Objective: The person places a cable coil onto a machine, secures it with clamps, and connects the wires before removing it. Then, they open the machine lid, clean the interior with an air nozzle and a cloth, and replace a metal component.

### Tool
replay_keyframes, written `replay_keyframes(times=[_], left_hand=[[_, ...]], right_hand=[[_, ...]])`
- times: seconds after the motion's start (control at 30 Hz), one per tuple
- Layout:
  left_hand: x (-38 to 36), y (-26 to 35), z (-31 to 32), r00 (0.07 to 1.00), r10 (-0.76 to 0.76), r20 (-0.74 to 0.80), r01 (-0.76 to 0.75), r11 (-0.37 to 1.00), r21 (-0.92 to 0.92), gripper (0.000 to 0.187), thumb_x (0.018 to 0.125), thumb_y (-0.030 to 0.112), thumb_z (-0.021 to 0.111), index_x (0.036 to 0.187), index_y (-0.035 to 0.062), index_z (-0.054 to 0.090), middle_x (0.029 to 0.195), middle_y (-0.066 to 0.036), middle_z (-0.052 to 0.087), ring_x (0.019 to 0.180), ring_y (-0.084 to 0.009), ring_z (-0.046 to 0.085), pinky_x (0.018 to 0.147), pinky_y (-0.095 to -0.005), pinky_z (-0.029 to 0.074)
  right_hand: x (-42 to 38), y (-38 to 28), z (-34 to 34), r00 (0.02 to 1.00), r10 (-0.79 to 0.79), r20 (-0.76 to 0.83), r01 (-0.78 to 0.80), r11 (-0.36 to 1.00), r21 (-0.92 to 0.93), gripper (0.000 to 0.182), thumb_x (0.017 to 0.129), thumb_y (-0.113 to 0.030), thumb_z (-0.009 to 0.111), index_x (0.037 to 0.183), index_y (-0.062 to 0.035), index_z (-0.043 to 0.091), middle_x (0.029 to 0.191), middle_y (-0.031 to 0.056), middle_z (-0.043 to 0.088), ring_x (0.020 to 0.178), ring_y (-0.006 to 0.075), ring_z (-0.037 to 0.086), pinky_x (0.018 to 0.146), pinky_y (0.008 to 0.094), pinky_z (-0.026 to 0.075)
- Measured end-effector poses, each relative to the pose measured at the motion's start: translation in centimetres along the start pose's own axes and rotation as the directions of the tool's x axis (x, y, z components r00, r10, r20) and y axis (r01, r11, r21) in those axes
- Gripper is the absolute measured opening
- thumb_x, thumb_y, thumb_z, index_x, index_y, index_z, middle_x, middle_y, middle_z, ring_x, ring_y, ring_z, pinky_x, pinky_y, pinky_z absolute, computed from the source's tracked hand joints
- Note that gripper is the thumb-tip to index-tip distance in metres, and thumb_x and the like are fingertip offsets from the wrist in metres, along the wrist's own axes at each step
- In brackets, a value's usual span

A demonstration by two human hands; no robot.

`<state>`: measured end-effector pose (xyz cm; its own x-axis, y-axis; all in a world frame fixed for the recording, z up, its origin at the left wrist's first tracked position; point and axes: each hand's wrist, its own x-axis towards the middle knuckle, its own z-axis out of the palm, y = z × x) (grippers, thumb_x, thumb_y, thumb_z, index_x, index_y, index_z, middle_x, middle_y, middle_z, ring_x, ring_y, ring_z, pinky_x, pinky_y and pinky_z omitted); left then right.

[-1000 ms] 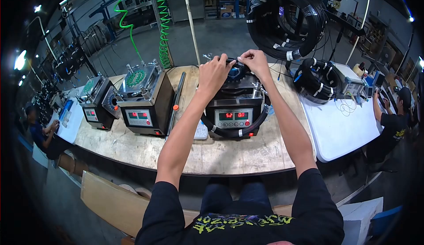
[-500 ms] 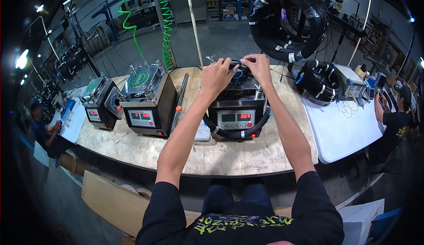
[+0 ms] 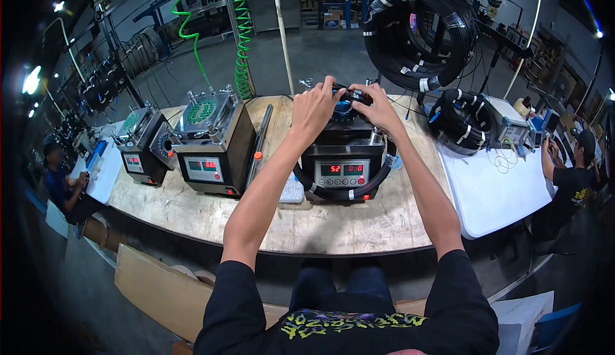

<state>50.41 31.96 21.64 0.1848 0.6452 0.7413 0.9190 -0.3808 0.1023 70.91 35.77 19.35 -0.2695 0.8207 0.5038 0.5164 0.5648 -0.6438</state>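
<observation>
A loop of black cable [image 3: 346, 195] hangs around the front of the middle polishing machine [image 3: 310, 182]. Its upper part runs to my hands above the machine's top. My left hand [image 3: 312, 113] is closed on the cable from the left, fingers bent. From the right, my right hand [image 3: 379, 110] grips a black cable part with thumb and fingers. Between and below the hands shows the round, blue-and-black fixture [image 3: 344, 113] on the machine. The exact piece pinched at the fingertips is too small to make out. Red digits light the machine's display [image 3: 343, 168].
Two similar machines [image 3: 204, 169] [image 3: 138, 164] stand to the left, with a dark bar [image 3: 263, 131] beside the nearer one. Coiled black cable [image 3: 462, 121] lies on the right; a larger coil [image 3: 419, 38] hangs behind. Other people sit at white tables [image 3: 500, 195] on both sides.
My right hand has turned and shifted slightly, its fingers now lower around the black part. The middle machine's display has changed from 0.09, with digits now lit on its left side too.
</observation>
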Motion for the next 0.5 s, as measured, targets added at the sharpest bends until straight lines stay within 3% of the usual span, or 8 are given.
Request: replay_keyframes(times=[0.1, 0.13, 0.17, 0.23, 0.27, 0.37, 0.4, 0.5], left_hand=[[-0.1, 0.8, -0.9, 0.999, -0.032, -0.023, 0.031, 0.999, -0.034, 0.048, 0.1, 0.045, 0.063, 0.131, 0.0091, 0.053, 0.08, -0.013, 0.073, 0.068, -0.0352, 0.072, 0.056, -0.0452, 0.054], [-0.4, 0.7, -1.0, 0.998, -0.049, -0.025, 0.047, 0.997, -0.062, 0.051, 0.1, 0.045, 0.064, 0.134, 0.0092, 0.05, 0.081, -0.013, 0.074, 0.069, -0.0355, 0.072, 0.057, -0.0458, 0.054], [-0.7, 0.5, -1.1, 0.997, -0.066, -0.027, 0.064, 0.994, -0.089, 0.055, 0.099, 0.045, 0.065, 0.138, 0.0094, 0.048, 0.081, -0.013, 0.075, 0.07, -0.0359, 0.072, 0.058, -0.0463, 0.055], [-1.5, -0.1, -1.9, 0.996, -0.093, 0.007, 0.092, 0.965, -0.247, 0.058, 0.099, 0.042, 0.066, 0.141, 0.0089, 0.047, 0.087, -0.015, 0.076, 0.077, -0.0374, 0.074, 0.065, -0.0461, 0.056], [-1.7, -0.5, -2.3, 0.994, -0.104, 0.023, 0.106, 0.94, -0.324, 0.059, 0.098, 0.041, 0.067, 0.143, 0.0086, 0.046, 0.091, -0.017, 0.077, 0.08, -0.0382, 0.074, 0.069, -0.046, 0.057], [-2.5, -3.0, -2.3, 0.984, -0.061, 0.166, 0.14, 0.844, -0.518, 0.063, 0.101, 0.035, 0.065, 0.151, 0.0078, 0.037, 0.111, -0.018, 0.077, 0.105, -0.0354, 0.074, 0.091, -0.0411, 0.056], [-3.1, -4.2, -1.9, 0.977, -0.041, 0.207, 0.162, 0.775, -0.61, 0.057, 0.103, 0.031, 0.062, 0.151, 0.0056, 0.042, 0.126, -0.019, 0.072, 0.117, -0.0311, 0.07, 0.1, -0.0372, 0.052], [-5.7, -6.0, -1.4, 0.986, 0.048, 0.162, 0.067, 0.769, -0.636, 0.049, 0.105, 0.029, 0.059, 0.146, 0.0036, 0.053, 0.133, -0.02, 0.069, 0.124, -0.0266, 0.066, 0.106, -0.0359, 0.048]], right_hand=[[0.6, 0.9, -0.2, 0.997, 0.031, 0.07, -0.036, 0.997, 0.07, 0.047, 0.085, -0.014, 0.077, 0.131, -0.023, 0.068, 0.111, 0.0137, 0.055, 0.114, 0.0342, 0.052, 0.106, 0.0424, 0.042], [0.4, 0.7, -0.2, 0.999, -0.004, 0.053, 0.001, 0.999, 0.047, 0.045, 0.087, -0.01, 0.074, 0.131, -0.0164, 0.068, 0.104, 0.0108, 0.054, 0.104, 0.0277, 0.053, 0.1, 0.0384, 0.043], [0.1, 0.5, -0.3, 0.998, -0.043, 0.045, 0.041, 0.999, 0.031, 0.046, 0.088, -0.009, 0.074, 0.133, -0.0172, 0.067, 0.104, 0.0105, 0.054, 0.104, 0.0273, 0.054, 0.1, 0.0385, 0.043], [-0.6, 0.2, -0.7, 0.992, -0.122, 0.029, 0.122, 0.993, -0.003, 0.049, 0.088, -0.008, 0.072, 0.135, -0.0189, 0.065, 0.104, 0.0099, 0.054, 0.104, 0.0265, 0.055, 0.101, 0.0389, 0.044], [-1.2, 0.0, -1.2, 0.992, -0.097, 0.077, 0.1, 0.994, -0.044, 0.055, 0.089, -0.007, 0.071, 0.143, -0.0176, 0.061, 0.114, 0.0099, 0.058, 0.113, 0.0262, 0.057, 0.109, 0.0395, 0.042], [-2.9, 0.1, -2.3, 0.994, -0.095, 0.046, 0.066, 0.902, 0.427, 0.057, 0.092, -0.006, 0.069, 0.148, -0.0089, 0.056, 0.133, 0.012, 0.059, 0.128, 0.0273, 0.055, 0.116, 0.0401, 0.036], [-3.3, 0.5, -2.4, 0.995, -0.096, 0.024, 0.075, 0.885, 0.46, 0.053, 0.095, -0.008, 0.067, 0.147, -0.0057, 0.055, 0.136, 0.0126, 0.059, 0.131, 0.0269, 0.054, 0.117, 0.0392, 0.036], [-4.6, 2.5, -1.7, 0.996, -0.079, -0.042, 0.089, 0.88, 0.466, 0.046, 0.103, -0.015, 0.06, 0.146, 0.0012, 0.054, 0.145, 0.0146, 0.058, 0.137, 0.0255, 0.053, 0.118, 0.0363, 0.035]])
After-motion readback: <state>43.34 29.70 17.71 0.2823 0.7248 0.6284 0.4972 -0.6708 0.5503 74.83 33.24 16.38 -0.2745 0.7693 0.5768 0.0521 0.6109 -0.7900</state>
